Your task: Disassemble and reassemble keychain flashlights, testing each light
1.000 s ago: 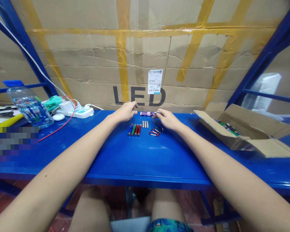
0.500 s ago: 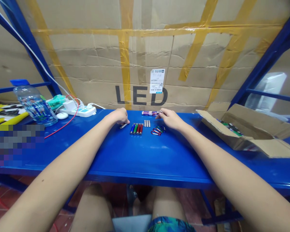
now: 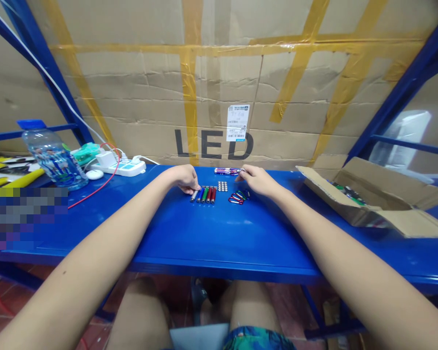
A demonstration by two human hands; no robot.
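My left hand [image 3: 187, 179] pinches a silver metal tube [image 3: 194, 196] at the left end of a row. Beside that tube lie a blue tube [image 3: 200, 195], a green tube [image 3: 205, 195] and red tubes [image 3: 211, 195], side by side. My right hand [image 3: 254, 179] is closed at the right end of some shiny purple tubes [image 3: 226, 171]; what its fingertips hold is hidden. Between the hands, small round silver button cells [image 3: 222, 186] sit in a grid. Coloured carabiners [image 3: 237, 197], red and green among them, lie just below my right hand.
The blue table [image 3: 219, 233] runs up to a large taped cardboard box [image 3: 138, 97]. An open carton [image 3: 357, 214] with small parts stands at right. At left are a water bottle [image 3: 54, 155], a white power strip [image 3: 127, 168], a red cable [image 3: 95, 191] and yellow-handled tools [image 3: 25, 179].
My left hand has moved slightly right and turned the silver tube from slanted to in line with the coloured row. My right hand stays nearly still by the purple tubes.
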